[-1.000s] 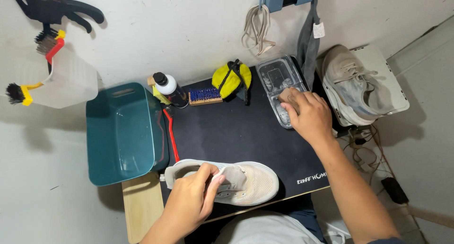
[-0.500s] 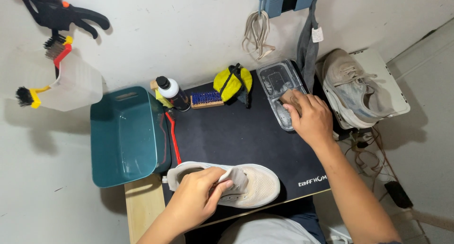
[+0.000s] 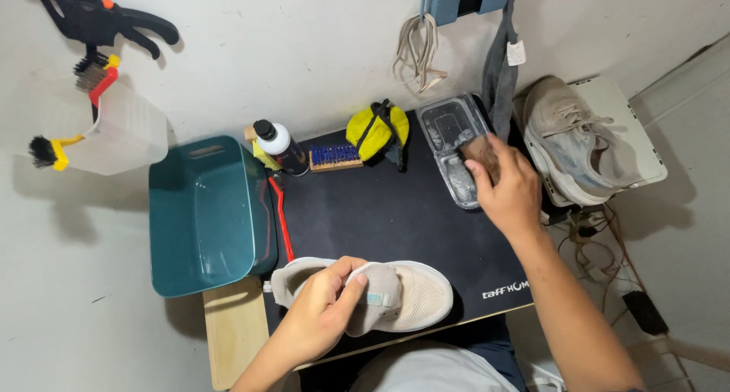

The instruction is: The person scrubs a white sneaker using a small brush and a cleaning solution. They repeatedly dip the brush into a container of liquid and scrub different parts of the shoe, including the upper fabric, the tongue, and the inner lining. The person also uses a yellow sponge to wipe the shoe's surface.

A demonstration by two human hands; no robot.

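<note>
A beige laceless sneaker (image 3: pixel 414 295) lies on its side on the black mat (image 3: pixel 380 209) near the front edge. My left hand (image 3: pixel 323 310) grips it at the tongue and opening. My right hand (image 3: pixel 506 188) is at the far right of the mat, closed on a brown brush (image 3: pixel 480 152) held over a clear plastic tray (image 3: pixel 450 137) of greyish water. The brush's bristles are hidden by my fingers.
A teal basin (image 3: pixel 201 213) stands left of the mat. A black bottle with a white cap (image 3: pixel 280 146), a blue-bristled brush (image 3: pixel 333 157) and a yellow pouch (image 3: pixel 376 131) line the back. A second sneaker (image 3: pixel 574 145) rests on a white stand at right. Brushes and a clear container (image 3: pixel 122 130) hang on the wall.
My right hand has lifted slightly with the brush over the clear tray. My left hand has kept its hold on the beige sneaker.
</note>
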